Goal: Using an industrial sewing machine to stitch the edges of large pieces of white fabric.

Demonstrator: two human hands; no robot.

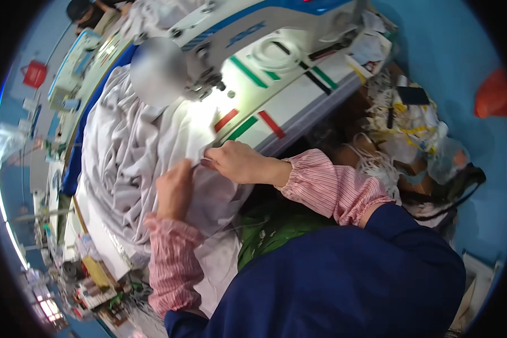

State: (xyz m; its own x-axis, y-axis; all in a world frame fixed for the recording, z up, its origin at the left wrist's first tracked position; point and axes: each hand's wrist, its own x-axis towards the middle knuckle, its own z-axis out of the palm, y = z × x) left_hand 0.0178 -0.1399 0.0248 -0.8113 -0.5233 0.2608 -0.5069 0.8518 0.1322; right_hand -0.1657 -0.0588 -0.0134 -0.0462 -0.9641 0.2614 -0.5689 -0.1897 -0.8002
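Observation:
A large heap of white fabric [121, 152] covers the left of the sewing table and hangs over its front edge. My left hand [174, 190] is closed on the fabric near the table's front, fingers pinched at its edge. Close beside it, my right hand [234, 161] pinches the same edge, the two sets of fingertips almost meeting. Beyond them stands a white and blue sewing machine [253, 34], its lamp lighting the needle area [208, 90]. The fabric reaches up to that area; whether it lies under the presser foot I cannot tell.
Red, green and black tape strips [271, 124] mark the white machine bed [248, 107]. Right of the table, a pile of scraps and cords [400, 129] sits in boxes. Another sewing machine [73, 67] and a person [90, 14] are at far left. Green cloth [276, 231] covers my lap.

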